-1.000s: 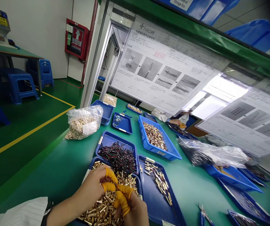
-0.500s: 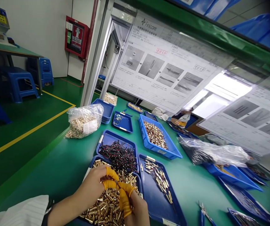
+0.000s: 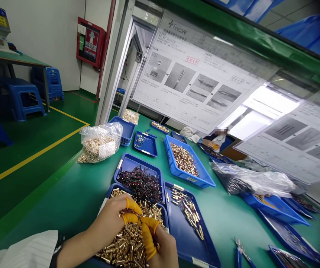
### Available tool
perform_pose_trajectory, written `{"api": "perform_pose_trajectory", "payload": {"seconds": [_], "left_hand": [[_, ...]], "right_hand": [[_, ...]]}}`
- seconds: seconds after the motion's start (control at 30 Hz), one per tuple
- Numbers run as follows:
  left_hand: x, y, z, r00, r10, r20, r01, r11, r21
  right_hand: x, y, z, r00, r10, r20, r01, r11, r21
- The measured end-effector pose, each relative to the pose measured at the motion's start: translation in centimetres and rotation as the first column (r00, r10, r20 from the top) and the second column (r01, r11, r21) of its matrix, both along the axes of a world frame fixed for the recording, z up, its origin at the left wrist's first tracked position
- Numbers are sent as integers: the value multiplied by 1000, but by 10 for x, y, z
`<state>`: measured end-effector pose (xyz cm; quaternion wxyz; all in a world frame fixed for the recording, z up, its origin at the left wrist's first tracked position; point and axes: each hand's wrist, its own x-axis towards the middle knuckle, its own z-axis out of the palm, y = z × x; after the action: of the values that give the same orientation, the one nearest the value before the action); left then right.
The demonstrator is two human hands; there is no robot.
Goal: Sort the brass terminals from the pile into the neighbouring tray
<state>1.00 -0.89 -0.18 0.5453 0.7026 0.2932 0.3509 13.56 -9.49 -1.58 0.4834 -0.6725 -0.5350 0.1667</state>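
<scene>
My left hand [image 3: 106,223] and my right hand [image 3: 160,245] wear yellow finger cots and meet over a blue tray [image 3: 110,190] heaped with brass pins [image 3: 128,242]. Between their fingertips is a thin dark wire [image 3: 132,213], pinched by both hands. Its far end is hidden by my fingers. Just beyond my hands, a blue tray of black and red wires [image 3: 140,184] touches the pin tray. To the right lies a dark blue tray of wired brass pins [image 3: 187,216].
A blue crate of brass parts [image 3: 183,160] and a plastic bag of brass parts [image 3: 100,143] stand farther along the green table. A co-worker [image 3: 215,140] sits at the far end. Pliers [image 3: 242,254] lie at the lower right, below a hanging instruction sheet [image 3: 196,70].
The camera view has tilted slightly. My hands have stayed together over the pin tray, with only small shifts of the fingers.
</scene>
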Motion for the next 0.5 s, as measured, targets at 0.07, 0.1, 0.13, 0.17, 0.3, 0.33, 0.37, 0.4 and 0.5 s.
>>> {"api": "perform_pose_trajectory", "payload": {"seconds": [0.07, 0.1, 0.13, 0.17, 0.3, 0.33, 0.37, 0.4, 0.5], "left_hand": [[0, 0, -2, 1000, -1, 15, 1, 1000, 4], [1, 0, -3, 1000, -2, 23, 2, 1000, 4], [1, 0, -3, 1000, -4, 31, 4, 1000, 5], [1, 0, -4, 999, -8, 39, 8, 1000, 5], [2, 0, -3, 998, -27, 55, 27, 1000, 0], [2, 0, -2, 998, -28, 54, 28, 1000, -1], [2, 0, -2, 998, -28, 52, 28, 1000, -2], [2, 0, -1, 998, -30, 50, 30, 1000, -3], [2, 0, -1, 998, -36, 46, 37, 999, -10]], "right_hand": [[0, 0, 0, 1000, 0, -13, 0, 1000, -19], [0, 0, -1, 1000, -2, -15, 2, 1000, -23], [0, 1, -2, 1000, -7, -13, 6, 1000, -23], [1, 1, -3, 1000, -13, -6, 13, 1000, -20], [3, 1, -10, 998, -54, 36, 54, 999, 5], [4, 1, -11, 997, -62, 39, 62, 998, 6], [4, 1, -11, 997, -68, 35, 68, 998, 3], [3, 1, -11, 997, -74, 30, 74, 997, -3], [2, 1, -9, 995, -93, 31, 93, 996, -7]]}}
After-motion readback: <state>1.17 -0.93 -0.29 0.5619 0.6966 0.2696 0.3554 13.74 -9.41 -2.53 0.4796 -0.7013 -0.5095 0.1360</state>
